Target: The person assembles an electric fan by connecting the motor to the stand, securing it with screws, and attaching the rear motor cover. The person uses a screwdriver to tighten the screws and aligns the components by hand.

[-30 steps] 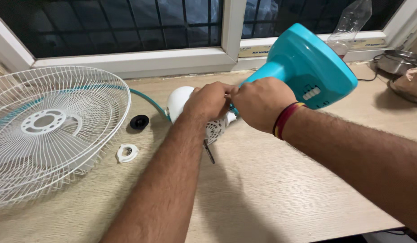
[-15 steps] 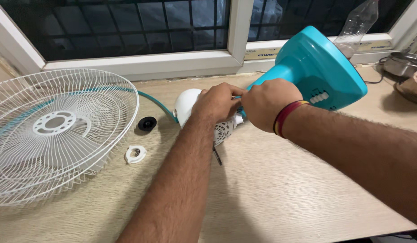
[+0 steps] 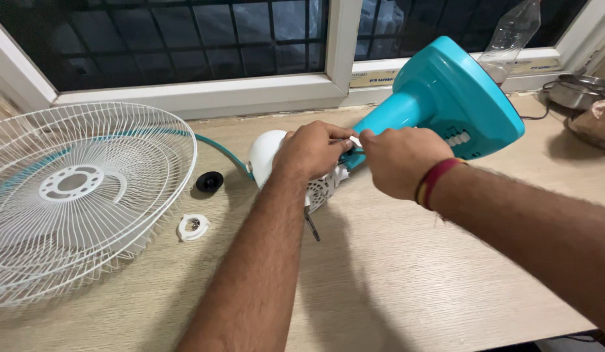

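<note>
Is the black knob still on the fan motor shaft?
No, the black knob lies loose on the table beside the white fan grille.

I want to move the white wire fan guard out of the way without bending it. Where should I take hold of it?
Take the white fan guard by its outer rim at the near right edge, coming from the side over the bare table. It lies flat, dish-like, and the thick rim looks stiffer than the thin wires. A two-handed grip on opposite sides would probably be safest.

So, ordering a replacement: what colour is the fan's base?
Turquoise fan base, clearest in the head view.
</note>
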